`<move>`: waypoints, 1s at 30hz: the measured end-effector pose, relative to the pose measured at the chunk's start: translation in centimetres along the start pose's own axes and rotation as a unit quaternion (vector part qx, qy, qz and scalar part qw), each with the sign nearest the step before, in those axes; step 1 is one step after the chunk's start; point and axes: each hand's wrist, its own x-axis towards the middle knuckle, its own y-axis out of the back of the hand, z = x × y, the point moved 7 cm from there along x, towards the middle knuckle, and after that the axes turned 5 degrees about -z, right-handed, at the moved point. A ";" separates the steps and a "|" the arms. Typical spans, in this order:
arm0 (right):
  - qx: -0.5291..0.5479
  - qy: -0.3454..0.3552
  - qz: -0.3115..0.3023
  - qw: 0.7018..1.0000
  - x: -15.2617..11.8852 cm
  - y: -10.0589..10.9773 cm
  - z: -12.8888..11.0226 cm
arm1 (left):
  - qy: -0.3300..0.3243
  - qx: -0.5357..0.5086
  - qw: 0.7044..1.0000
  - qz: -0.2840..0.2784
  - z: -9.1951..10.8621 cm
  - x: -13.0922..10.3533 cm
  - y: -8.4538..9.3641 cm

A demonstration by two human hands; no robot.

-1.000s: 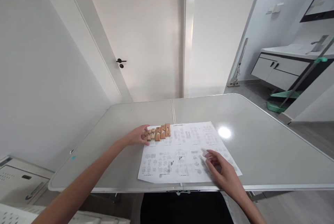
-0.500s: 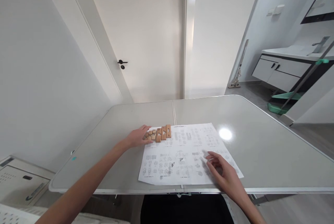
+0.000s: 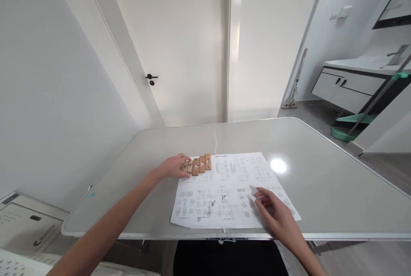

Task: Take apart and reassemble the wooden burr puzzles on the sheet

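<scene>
My left hand (image 3: 175,166) curls around the left end of a cluster of small wooden puzzle pieces (image 3: 188,165), thumb on the near side and fingers on the far side. Part of the cluster is hidden by the hand. Larger notched wooden pieces (image 3: 202,164) stand side by side just right of it. They lie on the upper left corner of a printed paper sheet (image 3: 221,186) covered with faint grey diagrams. At the sheet's lower right rests my right hand (image 3: 278,214), its fingers loosely bent and apart from the thumb, with nothing between them.
A grey folding table (image 3: 321,181) with a centre seam bears the sheet. Beyond it stands a white door (image 3: 180,44) with a black handle. To the right are a washbasin cabinet (image 3: 346,83), a mop (image 3: 297,81) and a green dustpan (image 3: 342,134). A white cabinet (image 3: 28,220) is at lower left.
The left hand's fingers shift slightly around the small wooden pieces. My right hand stays at the same place on the sheet, and the view moves a little.
</scene>
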 end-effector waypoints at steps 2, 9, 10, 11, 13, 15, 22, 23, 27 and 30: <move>0.002 0.000 -0.001 1.000 0.0 0.0 0.1 | -0.002 -0.004 1.000 -0.003 -0.2 0.1 0.0; 0.003 0.001 0.000 1.000 0.0 -0.1 0.4 | 0.003 -0.017 1.000 -0.004 -0.6 0.3 -0.5; 0.003 0.002 0.003 1.000 0.0 0.0 0.3 | 0.004 -0.019 1.000 -0.002 -0.6 0.3 -0.5; 0.003 0.003 0.004 1.000 0.0 0.0 0.3 | 0.005 -0.021 1.000 0.000 -0.6 0.3 -0.6; 0.005 0.004 0.005 1.000 0.0 0.0 0.1 | 0.008 -0.022 1.000 0.002 -0.7 0.3 -0.6; 0.006 0.004 0.005 1.000 0.0 0.0 0.1 | 0.009 -0.023 1.000 0.003 -0.7 0.3 -0.6; 0.006 -0.002 -0.009 1.000 0.0 -0.1 0.5 | 0.003 -0.024 1.000 0.008 -1.5 0.3 -0.7; 0.006 -0.003 -0.010 1.000 0.0 -0.1 0.6 | 0.002 -0.023 1.000 0.010 -1.6 0.3 -0.7; 0.004 -0.004 -0.005 1.000 0.0 -0.1 0.5 | 0.005 -0.022 1.000 0.015 -1.8 0.3 -0.7; 0.005 -0.002 -0.003 1.000 -0.1 -0.2 0.6 | 0.005 -0.021 1.000 0.017 -1.8 0.1 -0.7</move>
